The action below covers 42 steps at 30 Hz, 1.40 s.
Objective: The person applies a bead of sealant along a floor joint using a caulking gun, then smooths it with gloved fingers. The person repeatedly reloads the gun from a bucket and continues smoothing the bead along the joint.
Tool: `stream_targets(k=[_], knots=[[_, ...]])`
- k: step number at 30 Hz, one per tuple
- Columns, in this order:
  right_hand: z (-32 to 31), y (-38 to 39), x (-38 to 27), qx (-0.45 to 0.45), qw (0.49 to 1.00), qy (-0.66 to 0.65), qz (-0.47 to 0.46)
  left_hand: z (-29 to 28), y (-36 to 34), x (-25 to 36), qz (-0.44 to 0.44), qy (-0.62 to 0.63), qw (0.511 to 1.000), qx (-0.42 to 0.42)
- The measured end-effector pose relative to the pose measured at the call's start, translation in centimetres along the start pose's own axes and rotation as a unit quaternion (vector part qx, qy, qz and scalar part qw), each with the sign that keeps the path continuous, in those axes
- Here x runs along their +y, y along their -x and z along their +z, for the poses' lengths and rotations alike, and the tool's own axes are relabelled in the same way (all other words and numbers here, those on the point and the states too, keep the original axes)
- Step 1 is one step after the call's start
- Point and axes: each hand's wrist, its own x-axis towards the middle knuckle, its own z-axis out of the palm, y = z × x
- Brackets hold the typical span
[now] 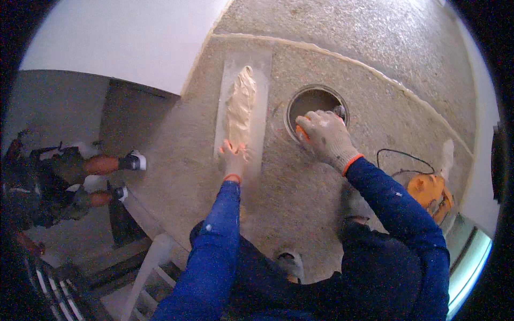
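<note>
My left hand (234,160), in a pale knit glove with orange fingertips, is closed at the near end of a long, flat grey board (262,101). A long, ridged mound of cream-coloured paste (242,104) lies along the board, its near end close to my fingers. To the right, my right hand (324,134), gloved the same way, reaches over the near rim of a round bucket (289,115). Its fingers are bent, and the glove hides what they grip. Inside the bucket, a small whitish-grey thing (340,111) shows just beyond the knuckles.
An orange tool or case (428,190) with a black cord (404,151) lies on the rough floor at right. A light ladder-like frame (150,273) stands at lower left. Another person's shod foot (133,160) is at far left. A white panel (128,43) borders the upper left.
</note>
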Motion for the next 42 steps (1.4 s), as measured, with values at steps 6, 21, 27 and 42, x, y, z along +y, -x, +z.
stream_targets(k=[6, 21, 27, 42], knots=[[0.4, -0.3, 0.5, -0.004, 1.000, 0.024, 0.003, 3.7, -2.7, -4.6, -0.041, 0.058, 0.997, -0.033], [0.0, -0.1, 0.6, -0.057, 0.998, 0.005, 0.027, 1.8, -0.6, -2.8, 0.004, -0.055, 0.998, -0.033], [0.2, -0.4, 0.7, -0.037, 0.999, 0.008, 0.013, 1.2, 2.0, -6.2, -0.073, -0.020, 0.991, -0.113], [0.5, -0.1, 1.0, -0.024, 1.000, 0.006, 0.006, 1.4, -2.4, -12.1, 0.180, -0.199, 0.928, -0.259]])
